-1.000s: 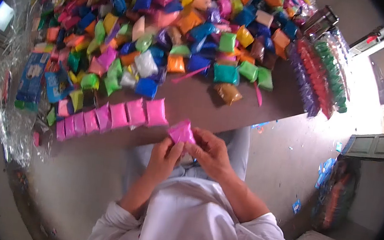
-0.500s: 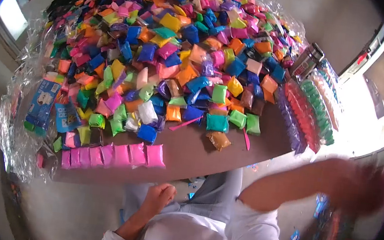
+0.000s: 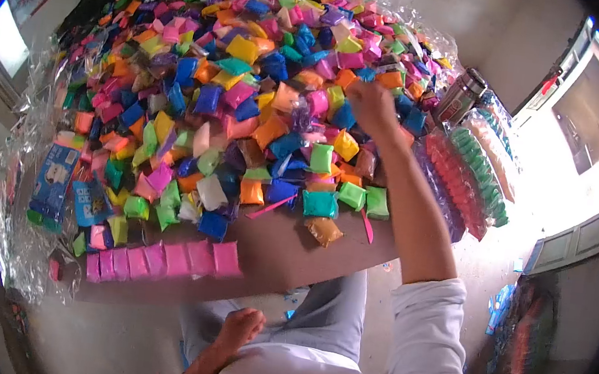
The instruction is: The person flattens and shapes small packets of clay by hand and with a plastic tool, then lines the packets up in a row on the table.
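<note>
My right hand [image 3: 373, 112] reaches over the right part of a big heap of small coloured packets [image 3: 241, 51]. It is near an orange packet [image 3: 345, 78] and a blue packet [image 3: 344, 116]; its fingers are blurred and partly hidden. Low over my lap, my left hand [image 3: 242, 328] is curled into a fist, with nothing showing in it. A joined row of pink packets [image 3: 158, 260] lies along the table's front edge. Close to the heap's front are a brown packet [image 3: 323, 231], a teal packet [image 3: 320, 204] and two pink plastic sticks [image 3: 271, 207].
Strips of purple, red and green packets [image 3: 476, 159] lie at the table's right side beside a metal flask [image 3: 462, 96]. Clear plastic wrapping [image 3: 15, 184] hangs over the left side. A blue printed pouch [image 3: 57, 174] lies there too. Brown tabletop [image 3: 278, 247] shows in front.
My right hand has swung from the far right, off the table, to above the heap. My left fist stays low by my lap. The view has shifted slightly.
</note>
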`<state>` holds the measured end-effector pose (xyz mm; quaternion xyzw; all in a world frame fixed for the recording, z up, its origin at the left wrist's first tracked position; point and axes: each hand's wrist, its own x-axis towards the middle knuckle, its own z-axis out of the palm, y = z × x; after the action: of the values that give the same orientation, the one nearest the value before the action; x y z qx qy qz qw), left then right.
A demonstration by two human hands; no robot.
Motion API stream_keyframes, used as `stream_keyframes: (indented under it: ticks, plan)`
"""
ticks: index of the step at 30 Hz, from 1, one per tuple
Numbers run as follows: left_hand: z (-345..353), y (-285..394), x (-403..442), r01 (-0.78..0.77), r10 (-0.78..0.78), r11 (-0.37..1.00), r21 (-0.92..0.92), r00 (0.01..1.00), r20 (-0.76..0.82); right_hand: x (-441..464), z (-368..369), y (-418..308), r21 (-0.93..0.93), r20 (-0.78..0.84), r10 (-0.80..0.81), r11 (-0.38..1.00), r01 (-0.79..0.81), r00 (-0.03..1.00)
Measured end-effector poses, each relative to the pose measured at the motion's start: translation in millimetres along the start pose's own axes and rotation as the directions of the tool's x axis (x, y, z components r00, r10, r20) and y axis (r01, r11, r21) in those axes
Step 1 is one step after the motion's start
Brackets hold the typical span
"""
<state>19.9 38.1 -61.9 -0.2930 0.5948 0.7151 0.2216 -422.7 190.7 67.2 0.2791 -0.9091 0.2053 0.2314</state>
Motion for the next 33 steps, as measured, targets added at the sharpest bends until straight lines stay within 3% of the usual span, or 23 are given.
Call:
stream_keyframes:
  ticks: [1,2,3,5,9,11,15,18,21,23,27,29,30,33]
  plan:
    - [-0.8,0.6,3.4,-0.007,0.007,1.000,0.008,1.000,0.005,-9.0,7.3,-7.8,-0.046,0.002,0.020,0.999,-0.020,1.000]
    - [-1.8,-3.5,7.2,0.026,-0.026,1.000,-0.010,1.000,0.005,-15.6,15.4,-13.8,0.048,0.023,0.125,0.991,-0.126,0.992]
    - [-3.3,-9.3,11.6,0.059,-0.059,0.998,-0.029,0.998,0.003,-18.2,0.3,-32.8,-0.120,0.121,0.098,0.989,-0.083,0.988]
    - [-3.2,-16.1,19.4,0.042,-0.041,0.999,-0.019,0.998,0.041,-22.8,15.8,-38.6,0.220,0.064,0.108,0.968,-0.119,0.992]
    - [5.0,-18.4,19.7,0.011,-0.007,0.998,-0.068,0.998,0.060,-16.5,43.0,-40.0,0.219,0.036,0.060,0.974,-0.066,0.998]
    - [3.2,-18.7,16.5,0.008,-0.002,0.995,-0.097,0.998,0.062,-11.9,47.2,-41.6,0.154,0.155,0.099,0.980,-0.123,0.983]
    - [-7.9,-26.0,15.2,0.036,-0.035,0.992,-0.121,0.999,0.008,-9.5,35.7,-38.7,0.172,0.143,0.053,0.982,-0.078,0.988]
    - [-10.9,-30.9,13.3,0.017,-0.017,0.993,-0.119,1.000,0.005,-10.2,22.5,-39.2,0.237,0.233,0.049,0.966,-0.106,0.971]
    - [-11.6,-33.0,17.3,0.068,-0.068,0.990,-0.124,0.998,0.008,4.6,18.8,-23.9,0.285,0.152,0.151,0.940,-0.189,0.977]
    - [-11.9,-29.4,17.9,0.074,-0.070,0.991,-0.111,0.997,0.042,27.0,27.3,5.5,0.257,-0.122,0.300,0.930,-0.262,0.946]
    - [-15.7,-26.6,20.3,0.036,-0.035,0.993,-0.113,0.999,0.014,56.4,27.3,20.8,0.145,-0.272,0.238,0.968,-0.205,0.932]
    - [-19.8,-29.6,22.0,0.031,-0.032,0.989,-0.144,0.999,-0.002,67.5,41.0,22.6,-0.012,-0.397,0.007,1.000,-0.013,0.918]
    - [-21.8,-31.4,22.8,0.031,-0.034,0.988,-0.148,0.999,-0.012,70.1,47.7,23.5,-0.103,-0.315,0.029,0.993,-0.065,0.949]
    - [-27.0,-35.0,22.2,0.019,-0.024,0.988,-0.153,0.999,-0.034,78.4,53.2,24.1,-0.101,-0.231,0.128,0.983,-0.154,0.965]
